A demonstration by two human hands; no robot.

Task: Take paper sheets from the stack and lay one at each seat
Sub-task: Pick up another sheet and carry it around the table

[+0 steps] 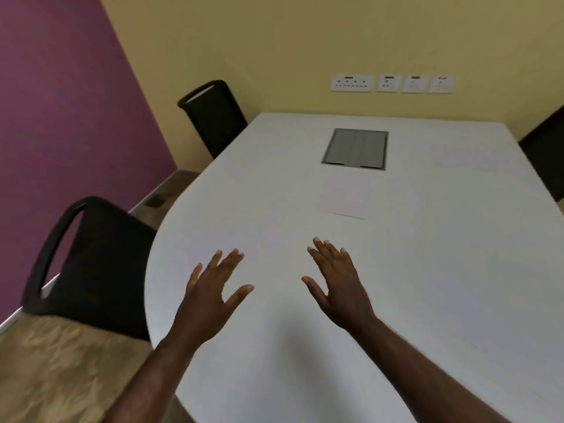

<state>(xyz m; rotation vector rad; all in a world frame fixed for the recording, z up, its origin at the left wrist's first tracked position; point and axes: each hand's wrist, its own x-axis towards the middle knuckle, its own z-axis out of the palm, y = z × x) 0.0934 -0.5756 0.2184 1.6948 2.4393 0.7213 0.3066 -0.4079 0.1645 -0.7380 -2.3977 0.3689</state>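
Both hands, left hand (210,296) and right hand (338,285), are held spread and empty, while the paper stack (346,193) is laid lengthwise toward the far wall.

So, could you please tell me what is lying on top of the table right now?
On the table: a paper stack beside the grey hatch, and a faint sheet far right. Both hands are open and empty.

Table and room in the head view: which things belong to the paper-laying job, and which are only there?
Belong to the job:
- paper stack in the middle of the table
- sheet already lying at the far right seat
- three dark chairs, the seats
- left hand and right hand, both open and empty

Only there:
- grey cable hatch
- wall sockets
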